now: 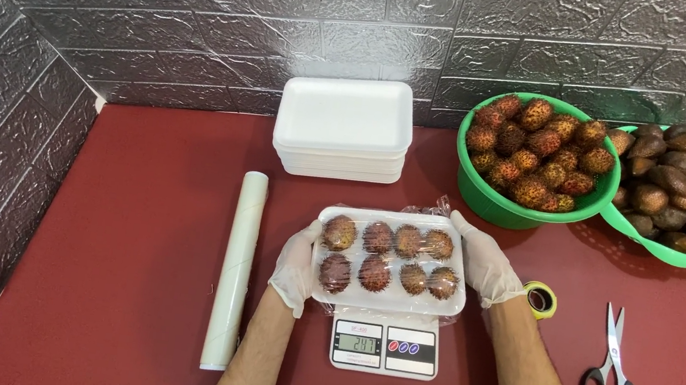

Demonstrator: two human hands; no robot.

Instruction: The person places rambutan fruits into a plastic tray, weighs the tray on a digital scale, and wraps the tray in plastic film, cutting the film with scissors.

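So both gloved hands were on a white foam tray point(391, 261) of eight rambutans point(375, 273), two rows of four, already under clear film. The tray sat on a small digital kitchen scale point(384, 346) near the front middle of the red bench point(136, 218). The left hand point(295, 267) cupped the tray's left edge and the right hand point(484, 262) cupped the right edge, fingers curled around the rim on each side, gripping the tray rather than hanging loose. Holding it by the two short ends looked like a way to keep it level and centred on the scale, since the tray was wider than the platform and overhung it on both sides.

A bit of film bunched up at the far right corner of the tray, just beside the right hand's fingertips.

Room-wise: the roll of cling film point(234, 268) lay lengthwise well to the left, apart from the tray. A stack of empty foam trays point(343, 126) sat far behind it against the wall. Far right was a green bowl point(500, 206) of loose rambutans, touching a second green bowl point(670, 253) of brown scaly fruit. A yellow tape roll point(541, 300) sat just beside the right wrist, which was the tightest spot, and scissors point(616, 365) lay further right. The near left of the bench had plenty of open surface.
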